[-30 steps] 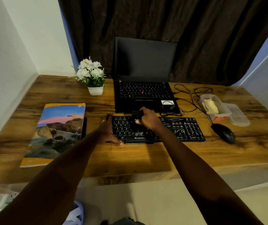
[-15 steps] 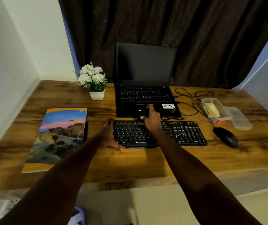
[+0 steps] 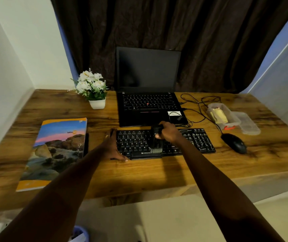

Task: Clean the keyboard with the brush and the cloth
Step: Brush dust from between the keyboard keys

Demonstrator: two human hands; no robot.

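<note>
Back toward us came the brush (image 3: 157, 142): half a second earlier it sat up at the far row by the laptop (image 3: 148, 105), and now its bristles had been dragged down to the near row of the keyboard (image 3: 197, 142), right beside the logo. Our right hand (image 3: 169, 132) was wrapped in a fist round the handle, knuckles up. The bristle head stuck out below that hand, on our side of it, touching the keys.

Our left hand (image 3: 112, 147) lay flat and uncurled against the keyboard's left end, fingers along the edge, thumb at the near corner. It gripped nothing, it just braced. The keyboard itself lay on the desk (image 3: 157, 172) just in front of the laptop, with the mouse (image 3: 234, 143) off to its right.

And the danger from here, as we judged it? The stroke had reached the front edge, so one more pull could flick the dust off onto the desk rather than gather it. Lean too hard and stiff bristles could catch a key. If the left hand eased off, the keyboard could skid toward us.

We couldn't pick out the cloth for certain. Something pale sat in the plastic box (image 3: 225, 116) on the far right, well apart from both hands, but we couldn't tell what it was.
</note>
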